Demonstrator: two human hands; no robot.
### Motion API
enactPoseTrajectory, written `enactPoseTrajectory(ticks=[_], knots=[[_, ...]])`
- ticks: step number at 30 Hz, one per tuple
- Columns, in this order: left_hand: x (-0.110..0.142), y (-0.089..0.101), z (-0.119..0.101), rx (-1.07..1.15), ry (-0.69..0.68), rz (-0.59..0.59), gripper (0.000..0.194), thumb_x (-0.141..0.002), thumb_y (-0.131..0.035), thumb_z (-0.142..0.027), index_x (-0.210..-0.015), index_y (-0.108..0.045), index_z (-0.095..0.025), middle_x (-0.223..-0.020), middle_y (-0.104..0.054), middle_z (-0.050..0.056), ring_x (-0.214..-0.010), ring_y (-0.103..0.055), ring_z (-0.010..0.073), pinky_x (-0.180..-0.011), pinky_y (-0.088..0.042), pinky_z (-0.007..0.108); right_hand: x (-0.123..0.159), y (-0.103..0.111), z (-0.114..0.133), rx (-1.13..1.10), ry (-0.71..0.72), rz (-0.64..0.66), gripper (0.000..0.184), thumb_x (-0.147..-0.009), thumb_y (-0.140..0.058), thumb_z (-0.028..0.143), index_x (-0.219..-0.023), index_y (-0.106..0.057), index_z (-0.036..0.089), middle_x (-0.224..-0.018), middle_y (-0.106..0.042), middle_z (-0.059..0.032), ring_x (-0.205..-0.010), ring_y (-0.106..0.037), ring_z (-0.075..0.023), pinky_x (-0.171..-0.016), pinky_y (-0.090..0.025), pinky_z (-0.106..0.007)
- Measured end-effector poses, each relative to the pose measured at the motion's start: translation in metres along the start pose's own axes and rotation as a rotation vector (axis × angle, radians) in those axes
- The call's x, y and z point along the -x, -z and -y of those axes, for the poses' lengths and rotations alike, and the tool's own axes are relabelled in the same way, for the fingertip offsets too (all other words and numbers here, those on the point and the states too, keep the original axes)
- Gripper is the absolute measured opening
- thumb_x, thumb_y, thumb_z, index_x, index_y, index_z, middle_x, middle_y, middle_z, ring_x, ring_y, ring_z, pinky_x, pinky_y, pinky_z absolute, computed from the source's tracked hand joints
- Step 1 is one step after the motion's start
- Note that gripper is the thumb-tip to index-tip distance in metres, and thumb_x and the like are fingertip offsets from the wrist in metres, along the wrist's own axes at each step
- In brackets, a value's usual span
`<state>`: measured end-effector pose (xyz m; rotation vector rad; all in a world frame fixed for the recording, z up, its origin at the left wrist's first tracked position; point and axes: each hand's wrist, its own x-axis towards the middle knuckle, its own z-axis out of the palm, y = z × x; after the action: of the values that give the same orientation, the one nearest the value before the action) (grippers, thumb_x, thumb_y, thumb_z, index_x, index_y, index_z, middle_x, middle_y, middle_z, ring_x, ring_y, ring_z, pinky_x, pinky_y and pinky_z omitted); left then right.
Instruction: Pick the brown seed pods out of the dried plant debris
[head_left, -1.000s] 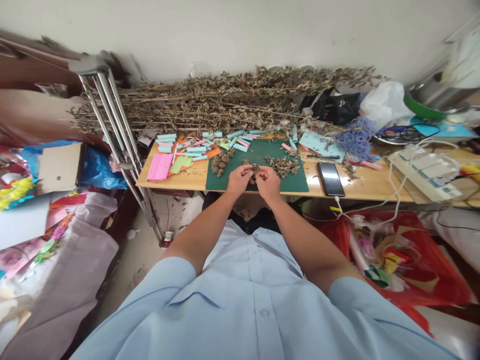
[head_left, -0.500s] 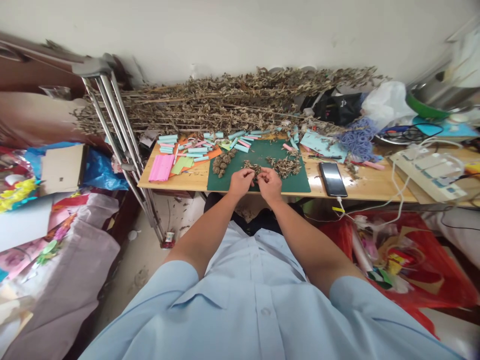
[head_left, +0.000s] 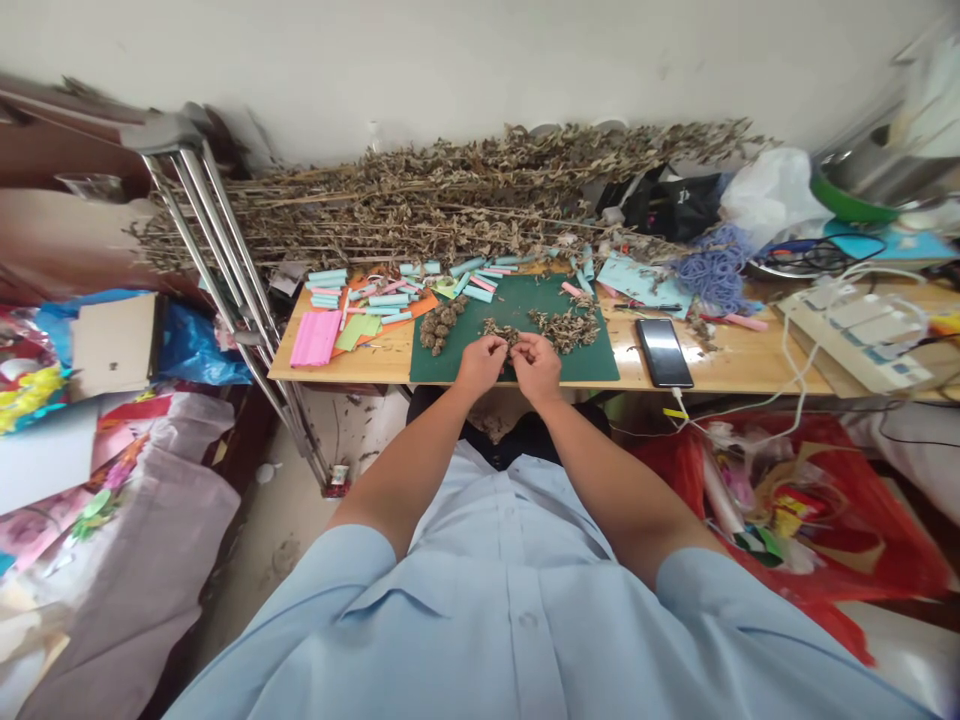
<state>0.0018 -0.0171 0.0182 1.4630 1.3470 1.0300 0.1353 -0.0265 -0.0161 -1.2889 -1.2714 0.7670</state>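
Note:
My left hand [head_left: 482, 364] and my right hand [head_left: 536, 366] meet at the front edge of a green cutting mat [head_left: 499, 293]. Both are closed in a pinch, fingertips nearly touching, around dried plant bits too small to make out clearly. Just beyond the fingers lies a small heap of dried leaves [head_left: 498, 328]. To its right is a larger loose pile of dried leaves [head_left: 568, 330]. On the mat's left side sit several rolled clumps of dried herb [head_left: 441, 325].
Long dried plant stalks [head_left: 420, 200] lie along the wall. Blue paper rolls [head_left: 390, 300] and a pink paper stack [head_left: 315, 338] are at left, beside metal crutches [head_left: 217, 240]. A phone [head_left: 664, 353], blue yarn [head_left: 716, 270] and a power strip [head_left: 855, 345] are at right.
The view has shifted slightly. Both hands stay pinched together over the mat's front edge, with only small finger movement.

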Motion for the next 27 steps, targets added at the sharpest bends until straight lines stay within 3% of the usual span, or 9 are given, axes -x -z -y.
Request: enactPoseTrajectory(ticks=[6,12,19,23,27], knots=[[0.000,0.000,0.000,0.023,0.009,-0.010,0.014,-0.087,-0.058,-0.020,-0.091,-0.071,-0.016,-0.069,-0.067,-0.001,-0.051,-0.056,0.0096,-0.057,-0.045,0.022,0.000,-0.001,-0.004,-0.030,0.006,0.001,0.039,-0.082,-0.064,0.036,-0.117,-0.059,0.020,-0.090,-0.074,-0.0051,-0.076,-0.069,-0.0185,-0.080,-0.059,-0.039],[0.000,0.002,-0.004,-0.054,0.003,0.028,0.019,-0.089,-0.056,-0.022,-0.086,-0.074,-0.015,-0.061,-0.064,-0.001,-0.052,-0.054,0.0109,-0.059,-0.044,0.023,0.001,-0.001,-0.001,-0.061,-0.001,0.010,0.039,-0.081,-0.064,0.035,-0.116,-0.059,0.020,-0.090,-0.073,-0.0054,-0.077,-0.069,-0.0183,-0.079,-0.059,-0.038],[0.001,-0.004,0.002,-0.162,-0.126,-0.007,0.016,-0.086,-0.059,-0.017,-0.082,-0.075,-0.018,-0.070,-0.068,0.002,-0.067,-0.060,0.0146,-0.071,-0.047,0.025,-0.001,0.001,0.002,-0.038,-0.037,-0.036,0.039,-0.081,-0.062,0.035,-0.117,-0.059,0.020,-0.091,-0.073,-0.0052,-0.075,-0.068,-0.0181,-0.079,-0.059,-0.037],[0.000,-0.004,0.001,-0.078,-0.027,-0.099,0.015,-0.087,-0.061,-0.020,-0.087,-0.076,-0.018,-0.062,-0.065,0.000,-0.060,-0.058,0.0145,-0.067,-0.046,0.025,-0.004,0.003,0.001,-0.033,-0.092,-0.109,0.039,-0.081,-0.062,0.035,-0.117,-0.058,0.020,-0.090,-0.073,-0.0042,-0.069,-0.066,-0.0163,-0.074,-0.058,-0.034],[-0.009,0.001,-0.003,-0.070,0.039,-0.177,0.016,-0.088,-0.062,-0.023,-0.087,-0.077,-0.018,-0.056,-0.061,-0.001,-0.055,-0.057,0.0148,-0.067,-0.046,0.027,-0.004,0.004,-0.002,-0.063,-0.081,-0.102,0.040,-0.082,-0.061,0.040,-0.117,-0.058,0.021,-0.089,-0.071,-0.0033,-0.067,-0.065,-0.0155,-0.069,-0.057,-0.033]])
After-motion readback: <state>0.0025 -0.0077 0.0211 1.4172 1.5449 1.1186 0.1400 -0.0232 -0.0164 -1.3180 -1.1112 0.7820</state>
